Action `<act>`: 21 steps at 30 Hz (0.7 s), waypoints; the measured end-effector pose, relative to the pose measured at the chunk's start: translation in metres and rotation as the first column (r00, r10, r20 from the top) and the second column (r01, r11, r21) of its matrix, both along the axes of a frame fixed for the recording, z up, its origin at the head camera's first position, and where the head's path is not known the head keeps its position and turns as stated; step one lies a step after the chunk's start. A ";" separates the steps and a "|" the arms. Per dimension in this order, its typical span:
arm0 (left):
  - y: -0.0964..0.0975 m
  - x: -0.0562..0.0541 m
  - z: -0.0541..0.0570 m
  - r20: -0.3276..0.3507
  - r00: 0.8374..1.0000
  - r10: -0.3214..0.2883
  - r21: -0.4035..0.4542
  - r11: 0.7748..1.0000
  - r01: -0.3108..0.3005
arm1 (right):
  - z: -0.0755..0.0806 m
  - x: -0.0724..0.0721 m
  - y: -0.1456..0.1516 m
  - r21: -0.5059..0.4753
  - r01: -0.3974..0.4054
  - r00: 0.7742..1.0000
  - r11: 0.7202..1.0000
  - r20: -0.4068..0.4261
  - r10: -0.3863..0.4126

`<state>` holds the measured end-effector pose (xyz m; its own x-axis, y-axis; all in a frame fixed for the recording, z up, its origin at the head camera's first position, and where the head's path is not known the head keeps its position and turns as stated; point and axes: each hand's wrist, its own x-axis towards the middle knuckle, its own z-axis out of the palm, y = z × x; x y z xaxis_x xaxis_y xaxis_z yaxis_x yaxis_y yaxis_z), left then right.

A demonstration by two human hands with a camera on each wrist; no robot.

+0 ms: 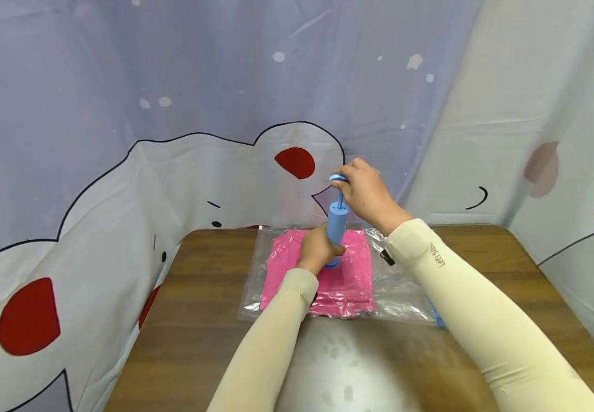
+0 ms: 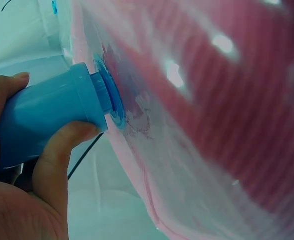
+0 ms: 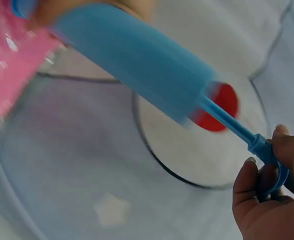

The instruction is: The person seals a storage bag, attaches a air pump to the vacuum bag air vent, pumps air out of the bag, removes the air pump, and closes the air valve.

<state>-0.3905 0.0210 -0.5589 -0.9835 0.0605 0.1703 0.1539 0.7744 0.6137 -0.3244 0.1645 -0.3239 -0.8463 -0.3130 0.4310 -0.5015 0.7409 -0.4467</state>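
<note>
The person's left hand [image 1: 319, 249] curls round the lower barrel of the blue pump [image 1: 337, 220], which stands nearly upright against a valve [image 2: 114, 92] on the clear bag [image 1: 405, 292], while the right hand [image 1: 368, 191] grips the raised handle [image 1: 339, 178] on top. The bag lies at the far side of the table [image 1: 204, 326], pink cloth [image 1: 356, 280] in its left part and bare plastic stretching right.
</note>
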 end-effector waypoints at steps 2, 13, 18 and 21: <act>-0.002 -0.001 0.002 0.025 1.000 0.001 -0.003 1.000 -0.001 | -0.018 -0.001 -0.003 0.020 0.001 0.999 1.000 0.032 -0.002; -0.006 -0.014 -0.022 -0.015 1.000 -0.026 -0.042 0.999 0.025 | -0.044 0.005 -0.006 -0.030 -0.026 0.999 0.999 0.032 0.027; -0.002 0.003 -0.002 0.007 1.000 -0.014 -0.009 1.000 0.014 | -0.025 0.007 -0.003 -0.097 -0.017 1.000 0.995 -0.006 0.017; -0.001 0.009 0.010 0.024 0.999 -0.026 -0.002 1.000 0.026 | 0.000 0.009 0.001 -0.142 -0.021 0.997 0.990 -0.081 0.009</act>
<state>-0.3818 0.0200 -0.5486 -0.9854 0.0866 0.1463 0.1592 0.7716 0.6159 -0.3158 0.1650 -0.3242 -0.8031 -0.2560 0.5380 -0.5503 0.6649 -0.5051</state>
